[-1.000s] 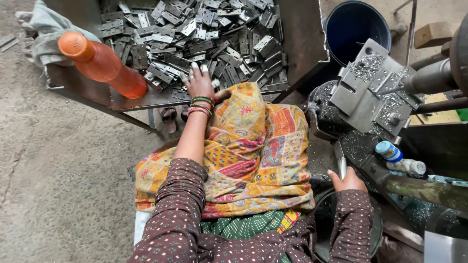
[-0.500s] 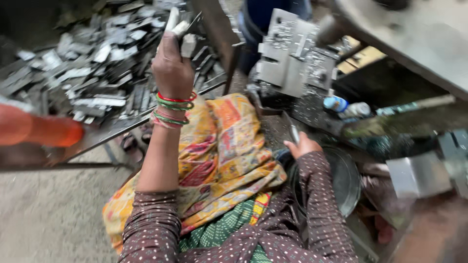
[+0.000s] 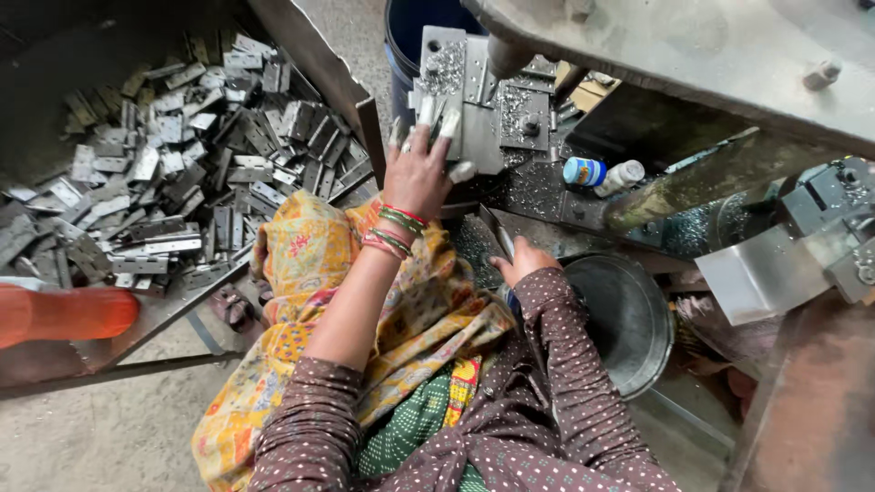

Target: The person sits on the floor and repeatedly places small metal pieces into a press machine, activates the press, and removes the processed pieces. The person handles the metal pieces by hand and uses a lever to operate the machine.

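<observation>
The left hand [image 3: 417, 173] is raised with fingers loosely spread, holding several flat metal hinge plates [image 3: 436, 114] against the grey machine block [image 3: 469, 91]. The right hand [image 3: 521, 262] lies curled on a lever [image 3: 499, 235] at the rim of a round metal pan [image 3: 629, 319]. More hinges fill the tray [image 3: 164, 182] to the left.

Grey metal hinges [image 3: 173, 173] are lying heaped in a dark tray [image 3: 314, 68]. A yellow shawl [image 3: 310, 264] with red and green print is showing beside maroon sleeves [image 3: 565, 364] dotted white. Red and green bangles [image 3: 394, 230] are ringing the left wrist. An orange bottle [image 3: 68, 312], a blue bucket [image 3: 406, 27] and a blue-capped white tube [image 3: 597, 173] are showing too.
</observation>
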